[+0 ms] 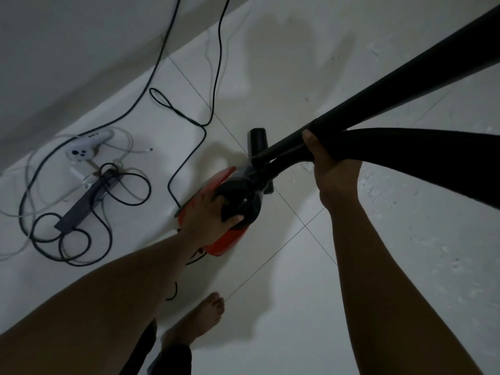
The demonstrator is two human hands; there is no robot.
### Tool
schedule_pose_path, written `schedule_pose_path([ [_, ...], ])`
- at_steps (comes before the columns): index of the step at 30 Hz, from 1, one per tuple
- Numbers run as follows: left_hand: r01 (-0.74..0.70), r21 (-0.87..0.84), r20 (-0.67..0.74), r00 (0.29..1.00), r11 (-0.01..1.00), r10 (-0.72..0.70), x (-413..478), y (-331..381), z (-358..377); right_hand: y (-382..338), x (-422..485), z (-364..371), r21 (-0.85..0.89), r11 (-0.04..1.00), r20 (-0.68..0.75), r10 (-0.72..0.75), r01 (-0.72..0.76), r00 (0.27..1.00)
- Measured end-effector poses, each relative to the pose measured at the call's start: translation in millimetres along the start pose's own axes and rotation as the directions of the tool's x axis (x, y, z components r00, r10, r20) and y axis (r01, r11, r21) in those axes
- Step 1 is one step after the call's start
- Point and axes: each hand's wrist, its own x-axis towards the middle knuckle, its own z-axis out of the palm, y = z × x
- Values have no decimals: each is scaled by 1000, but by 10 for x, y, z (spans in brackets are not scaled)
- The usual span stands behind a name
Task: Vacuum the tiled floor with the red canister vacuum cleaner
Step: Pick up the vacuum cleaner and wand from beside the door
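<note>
The red canister vacuum cleaner [227, 240] stands on the white tiled floor [297, 280] at the middle of the view, with a black round top part [240, 198]. My left hand [205, 215] rests on the red body with its fingers around that black part. A black tube [392, 104] rises from the vacuum toward the upper right. My right hand [334, 169] grips this tube where it meets a wider black hose [433, 161]. A small black nozzle piece [258, 142] lies on the floor just beyond the vacuum.
A black power strip [86, 201] with tangled black and white cables [81, 239] and a white plug adapter [79, 154] lies at the left. Black cords [186, 155] run up toward the wall [67, 50]. My bare foot [200, 318] stands below the vacuum. Pale dust specks the floor at right.
</note>
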Motion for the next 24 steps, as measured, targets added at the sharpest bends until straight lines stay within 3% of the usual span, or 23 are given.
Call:
schedule_pose_path([
  [1,-122,118,-16,992,986,124,-14,-136,-7,-2,1,19,-3,1000,3,-6,6,1000],
  [3,-337,311,140,941,889,307,10,-373,-25,-4,5,49,-12,1000,12,-24,24,1000],
  [5,-436,431,268,898,790,349,93,-512,-25,-5,23,56,-6,1000,14,-28,29,999],
  [8,-510,510,316,860,693,400,195,-578,-9,-24,79,50,37,999,33,-39,38,999],
  [16,-520,626,252,840,581,481,221,-747,98,-58,142,-60,56,997,68,-62,59,996],
  [24,-464,612,145,862,640,486,133,-771,202,-62,148,-49,95,995,46,-30,26,998],
])
